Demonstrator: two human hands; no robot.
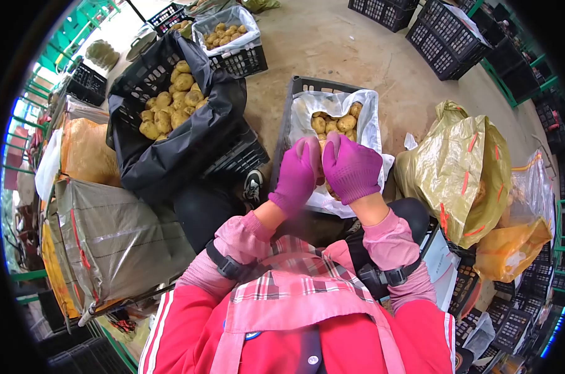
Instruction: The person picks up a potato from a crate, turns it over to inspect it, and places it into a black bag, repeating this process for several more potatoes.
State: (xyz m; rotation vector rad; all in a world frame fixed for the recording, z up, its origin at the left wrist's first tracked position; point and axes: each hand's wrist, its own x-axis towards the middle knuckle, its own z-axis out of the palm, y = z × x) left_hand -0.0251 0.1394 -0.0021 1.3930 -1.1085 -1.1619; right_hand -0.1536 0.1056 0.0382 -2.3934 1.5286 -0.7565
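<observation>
My left hand (297,172) and my right hand (353,167), both in purple knit gloves, meet over a black crate (297,86) lined with a white plastic sheet (368,103). Their fingers are curled in, and a sliver of a potato (323,144) shows between them; the gloves hide most of it. Just beyond my fingertips, several yellow-brown potatoes (339,124) lie in the lined crate. On the left stands another crate with a black plastic liner (223,118), heaped with larger potatoes (180,100).
A white-lined crate of potatoes (225,36) stands behind on the left. At right is an open yellow-green woven sack (447,171), with an orange bag (510,249) beside it. A grey-covered bundle (123,230) is at left. Stacked black crates (444,38) stand at the back right.
</observation>
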